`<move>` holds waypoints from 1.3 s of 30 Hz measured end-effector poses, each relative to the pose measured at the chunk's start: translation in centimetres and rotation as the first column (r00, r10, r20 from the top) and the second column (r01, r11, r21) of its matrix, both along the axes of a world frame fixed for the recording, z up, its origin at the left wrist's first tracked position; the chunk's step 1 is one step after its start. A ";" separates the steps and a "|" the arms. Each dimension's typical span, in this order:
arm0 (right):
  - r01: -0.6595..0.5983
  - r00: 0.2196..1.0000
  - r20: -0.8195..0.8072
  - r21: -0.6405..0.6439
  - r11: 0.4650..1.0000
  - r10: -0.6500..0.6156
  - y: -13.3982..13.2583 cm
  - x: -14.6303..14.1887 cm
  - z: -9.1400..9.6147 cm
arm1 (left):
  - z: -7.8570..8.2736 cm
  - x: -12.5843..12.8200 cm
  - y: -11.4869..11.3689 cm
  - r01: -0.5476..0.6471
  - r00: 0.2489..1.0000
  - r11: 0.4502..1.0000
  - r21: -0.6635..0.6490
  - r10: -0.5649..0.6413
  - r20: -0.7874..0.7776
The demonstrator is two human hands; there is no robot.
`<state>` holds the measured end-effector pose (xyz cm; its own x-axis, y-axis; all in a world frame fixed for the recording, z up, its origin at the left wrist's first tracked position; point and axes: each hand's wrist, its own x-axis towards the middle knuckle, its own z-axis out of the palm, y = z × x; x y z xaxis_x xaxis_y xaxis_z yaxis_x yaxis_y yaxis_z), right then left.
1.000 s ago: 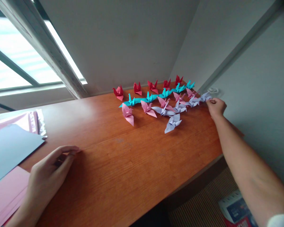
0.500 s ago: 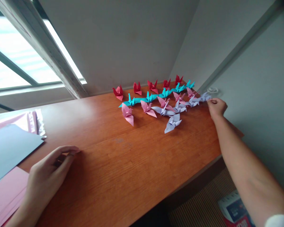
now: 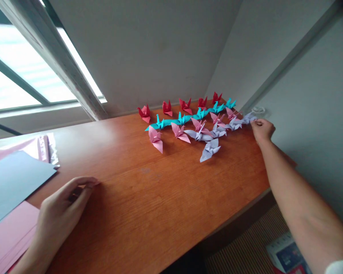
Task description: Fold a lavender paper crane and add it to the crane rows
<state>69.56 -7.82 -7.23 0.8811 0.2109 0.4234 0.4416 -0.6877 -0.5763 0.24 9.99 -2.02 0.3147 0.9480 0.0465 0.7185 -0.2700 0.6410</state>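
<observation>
Folded paper cranes stand in rows on a brown wooden table [image 3: 125, 217]. At the right end of the front row, my right hand [image 3: 263, 130] pinches the wing edge of a lavender paper crane [image 3: 249, 118]. Other lavender cranes [image 3: 210, 150] trail to the left of it. Behind them are pink cranes [image 3: 156, 139], then turquoise cranes [image 3: 181, 119], then red cranes [image 3: 144, 113] nearest the wall. My left hand [image 3: 67, 207] rests on the table at the left, thumb and fingertips pressed together, with nothing visible between them.
Blue-grey paper [image 3: 14, 186] and pink paper sheets [image 3: 11, 232] lie at the left, near a clear plastic packet [image 3: 44, 148]. A white cable [image 3: 258, 110] lies in the far right corner. Below the table edge is a printed box [image 3: 288, 253]. Walls bound the table behind and right.
The whole view has shifted slightly, so everything sits a little farther right and lower. Both hands keep nearly the same pose, and the cranes stay in their places.
</observation>
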 end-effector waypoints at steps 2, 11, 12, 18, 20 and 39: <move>0.012 1.000 -0.003 -0.010 1.000 -0.012 0.0 -0.1 0.2 | 0.1 0.1 0.0 0.000 1.000 1.000 -0.005 0.000 0.007; 0.110 0.987 -0.114 -0.042 0.993 -0.114 -0.9 -0.8 0.6 | -0.1 -0.1 0.0 0.008 1.000 1.000 0.013 -0.008 -0.002; 0.116 0.985 -0.124 -0.045 0.992 -0.121 -1.0 -0.9 0.6 | -0.1 -0.1 0.0 0.010 1.000 1.000 0.017 -0.010 0.001; 0.107 0.984 -0.131 -0.097 0.989 -0.119 -0.8 -2.0 1.3 | -0.1 -0.1 0.0 0.013 1.000 0.999 0.036 -0.012 -0.013; 0.106 0.988 -0.104 -0.104 0.989 -0.117 -0.6 -2.4 1.7 | 0.1 -0.1 0.0 0.015 1.000 0.999 0.038 -0.015 -0.007; -0.041 0.999 0.010 -0.071 0.997 0.042 -0.2 -3.0 2.1 | 0.3 0.3 -0.1 0.013 0.999 0.999 0.044 -0.012 -0.032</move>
<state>66.57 -7.98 -5.12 0.8659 0.2769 0.4165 0.4771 -0.7073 -0.5216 0.56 9.91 -1.69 0.3287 0.9412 0.0781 0.7346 -0.3068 0.6051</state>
